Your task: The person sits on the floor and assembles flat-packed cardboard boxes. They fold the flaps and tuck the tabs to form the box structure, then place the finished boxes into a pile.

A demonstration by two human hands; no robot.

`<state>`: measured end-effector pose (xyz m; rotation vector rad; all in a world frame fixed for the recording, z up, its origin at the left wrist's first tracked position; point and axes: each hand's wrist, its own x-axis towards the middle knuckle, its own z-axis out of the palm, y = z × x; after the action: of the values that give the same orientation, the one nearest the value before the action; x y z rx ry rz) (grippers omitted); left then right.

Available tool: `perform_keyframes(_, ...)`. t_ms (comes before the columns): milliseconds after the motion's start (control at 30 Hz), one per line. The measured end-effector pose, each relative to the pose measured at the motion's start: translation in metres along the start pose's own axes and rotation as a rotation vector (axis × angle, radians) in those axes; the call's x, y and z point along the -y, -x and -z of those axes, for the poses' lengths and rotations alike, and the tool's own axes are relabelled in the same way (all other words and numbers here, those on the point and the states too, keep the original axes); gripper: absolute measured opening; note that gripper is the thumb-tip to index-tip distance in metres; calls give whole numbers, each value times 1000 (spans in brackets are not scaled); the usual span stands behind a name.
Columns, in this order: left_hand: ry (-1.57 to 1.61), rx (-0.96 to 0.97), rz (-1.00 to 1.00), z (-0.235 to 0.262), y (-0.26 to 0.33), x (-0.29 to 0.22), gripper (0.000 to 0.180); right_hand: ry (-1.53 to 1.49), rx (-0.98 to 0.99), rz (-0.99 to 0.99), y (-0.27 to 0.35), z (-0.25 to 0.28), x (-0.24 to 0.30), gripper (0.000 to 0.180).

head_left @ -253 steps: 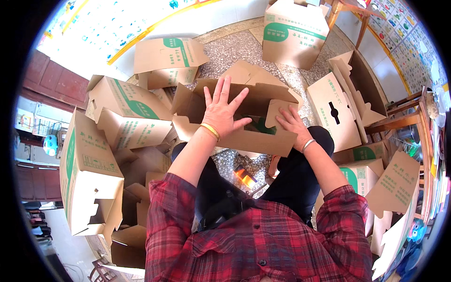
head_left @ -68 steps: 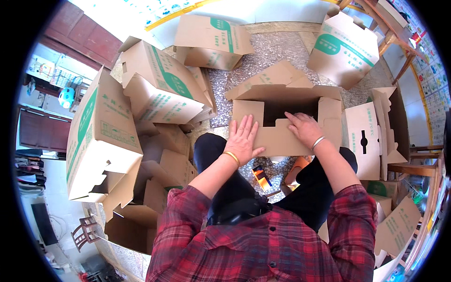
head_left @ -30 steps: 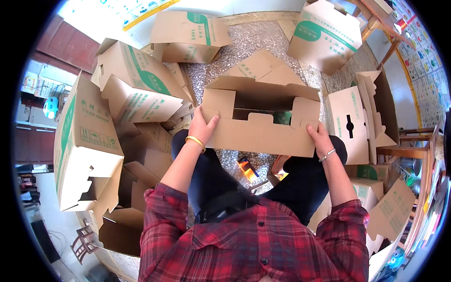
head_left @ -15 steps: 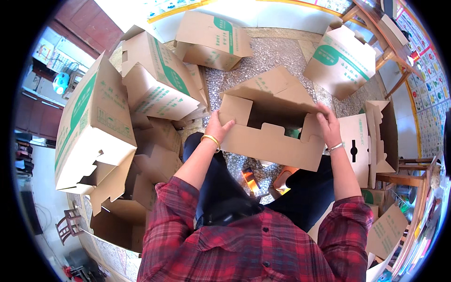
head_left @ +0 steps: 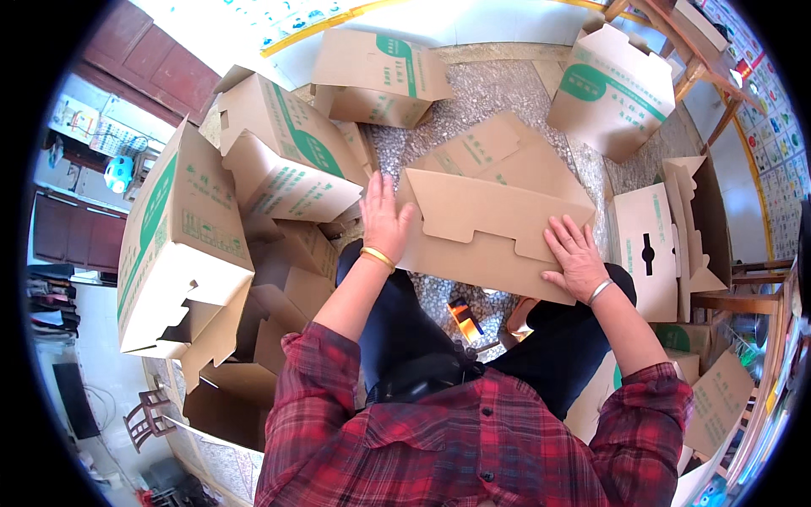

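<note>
In front of my knees stands a brown cardboard box [head_left: 473,258] with interlocking flaps folded over its near end. A notched flap lies across a second flap, so the inside is hidden. My left hand [head_left: 386,218], a yellow bangle at its wrist, rests against the left side of the box with fingers stretched out. Flat on the right part of the flaps is my right hand [head_left: 577,260], wearing a silver bangle, its fingers spread. Neither hand grips the box.
Several green-printed boxes surround me: a tall box [head_left: 190,237] at left, a box [head_left: 380,76] at the far side, another box [head_left: 610,93] far right. A slotted box [head_left: 644,253] stands right. An orange-and-black object [head_left: 465,319] lies between my feet; a wooden table [head_left: 676,46] stands at upper right.
The flaps have folded down over the box's opening, hiding the inside. My right hand has moved from the right edge down onto the flaps; my left hand has loosened and its fingers now stretch out.
</note>
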<state>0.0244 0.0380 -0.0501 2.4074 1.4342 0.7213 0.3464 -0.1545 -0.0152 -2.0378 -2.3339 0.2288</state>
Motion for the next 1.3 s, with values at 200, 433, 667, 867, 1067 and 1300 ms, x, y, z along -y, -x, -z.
perform_keyframes(200,-297,409,-383,-9,24,-48,85,29,-8,-2,0,-6,4,79)
perform_keyframes(433,-322,440,-357,-12,18,-50,91,-2,-7,-9,-5,-5,3,71)
perform_keyframes(667,-334,483,-321,-10,18,-54,91,-298,-578,-110,-49,57,-33,53)
perform_keyframes(867,-352,435,-343,-15,19,-52,91,141,-161,-217,-58,-19,-8,59)
perform_keyframes(1067,-70,368,-328,-11,10,-35,86,128,-125,-249,-55,-18,-5,60)
perform_keyframes(1300,386,148,417,-21,-17,18,104,151,-140,-233,-55,-22,-3,61)
